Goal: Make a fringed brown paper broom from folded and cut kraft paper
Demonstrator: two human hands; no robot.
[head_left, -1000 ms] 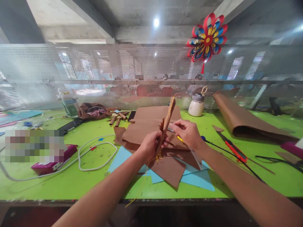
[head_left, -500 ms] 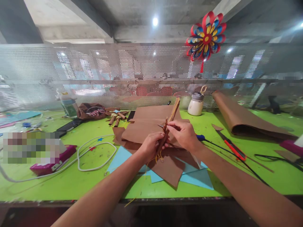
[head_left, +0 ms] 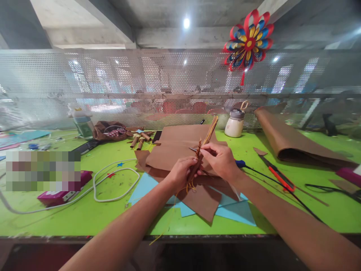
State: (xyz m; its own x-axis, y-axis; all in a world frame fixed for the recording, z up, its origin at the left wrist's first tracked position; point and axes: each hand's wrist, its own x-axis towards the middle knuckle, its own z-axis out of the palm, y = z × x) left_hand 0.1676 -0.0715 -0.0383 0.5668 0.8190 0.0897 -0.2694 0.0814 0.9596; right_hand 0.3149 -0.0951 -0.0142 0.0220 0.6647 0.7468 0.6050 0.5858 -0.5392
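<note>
My left hand [head_left: 182,173] is closed round the lower part of a folded brown paper strip [head_left: 207,137] that stands upright and leans to the right. Yellow threads [head_left: 188,187] hang from the strip below that hand. My right hand [head_left: 220,160] is closed in a pinch at the strip's side, gripping a thin metal tool whose tip [head_left: 193,149] pokes out to the left. Both hands hover over brown paper sheets [head_left: 176,146] lying on blue paper [head_left: 237,212] on the green table [head_left: 84,214].
A white cable [head_left: 113,186] loops at the left by a pink box [head_left: 60,195]. A white jar [head_left: 234,125] and a rolled brown sheet [head_left: 284,141] lie at the back right. An orange cutter [head_left: 278,177] and dark wires [head_left: 284,190] lie right of my hands. A paper pinwheel [head_left: 248,41] hangs on the mesh.
My right hand has closed in on the strip from the right and now pinches at its side. The strip's top has tilted further right.
</note>
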